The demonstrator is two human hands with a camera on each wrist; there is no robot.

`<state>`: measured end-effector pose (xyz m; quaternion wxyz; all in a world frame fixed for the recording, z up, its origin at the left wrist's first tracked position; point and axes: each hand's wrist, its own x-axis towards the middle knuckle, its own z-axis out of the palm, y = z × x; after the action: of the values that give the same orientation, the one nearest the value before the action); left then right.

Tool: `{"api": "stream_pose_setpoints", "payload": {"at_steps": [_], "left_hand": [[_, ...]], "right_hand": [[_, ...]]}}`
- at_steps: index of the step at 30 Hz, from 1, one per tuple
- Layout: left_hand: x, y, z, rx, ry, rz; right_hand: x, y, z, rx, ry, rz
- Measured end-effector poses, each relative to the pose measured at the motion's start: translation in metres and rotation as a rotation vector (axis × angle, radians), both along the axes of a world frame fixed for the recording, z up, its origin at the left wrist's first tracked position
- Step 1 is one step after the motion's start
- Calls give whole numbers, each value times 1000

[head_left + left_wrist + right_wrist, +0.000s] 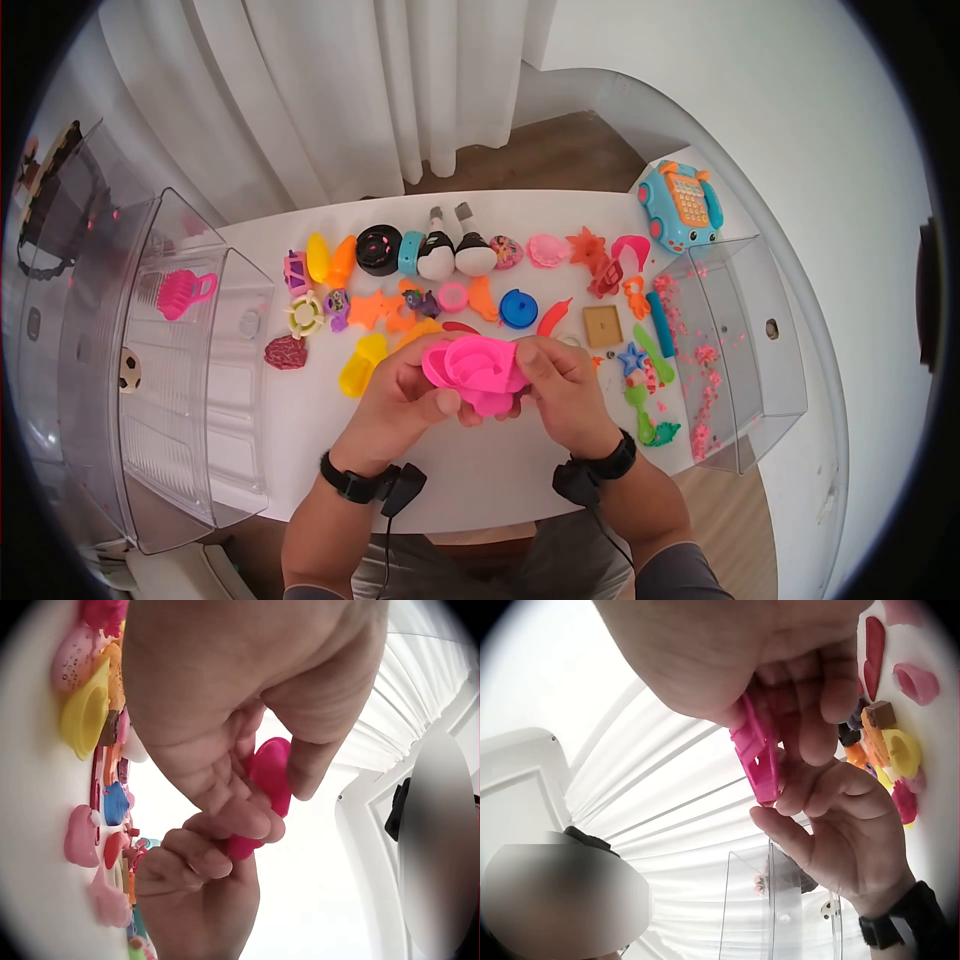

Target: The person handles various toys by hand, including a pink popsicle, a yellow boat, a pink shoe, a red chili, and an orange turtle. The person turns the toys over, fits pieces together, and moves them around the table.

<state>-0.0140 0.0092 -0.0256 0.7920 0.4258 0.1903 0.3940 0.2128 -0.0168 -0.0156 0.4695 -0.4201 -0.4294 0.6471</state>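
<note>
Right hand (772, 660), top of frame, grips the upper end of a bright pink plastic piece (757, 761); left hand (851, 836) has its fingertips at the lower end, black strap (909, 921) on that wrist. Yellow toy (902, 754), red toy (874, 656) and others at right. White curtain (671, 795) behind, clear box (785, 907) at bottom.

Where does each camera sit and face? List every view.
Head: head-worn, facing forward and down at the table; left hand, right hand, forearms, lap show.
Left wrist: on that wrist, facing its hand and the pink toy; both hands show.
Right wrist: on that wrist, facing the toy; both hands show.
Shared: both wrist views catch the curtain.
</note>
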Motion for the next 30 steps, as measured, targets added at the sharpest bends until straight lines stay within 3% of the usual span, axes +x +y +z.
{"api": "stream_pose_setpoints", "payload": {"at_steps": [3, 5, 6, 8, 9, 11, 25, 30], "left_hand": [[7, -3, -1, -38, -15, 156], [7, 0, 8, -45, 2, 125], [6, 0, 11, -53, 17, 93], [2, 0, 3, -65, 26, 74], [0, -1, 0, -69, 34, 55], [3, -2, 3, -82, 75, 76], [1, -1, 5, -169, 70, 31], [1, -1, 8, -91, 91, 44]], "right_hand": [[1, 1, 1, 130, 17, -83], [3, 1, 8, 326, -268, -329], [1, 0, 6, 322, -268, -326], [-3, -4, 2, 748, -691, -340], [-7, -3, 3, 742, -691, -339], [-15, 3, 7, 1052, -766, -237], [-12, 2, 16, 980, -721, -102], [-15, 1, 18, 969, -691, -98]]}}
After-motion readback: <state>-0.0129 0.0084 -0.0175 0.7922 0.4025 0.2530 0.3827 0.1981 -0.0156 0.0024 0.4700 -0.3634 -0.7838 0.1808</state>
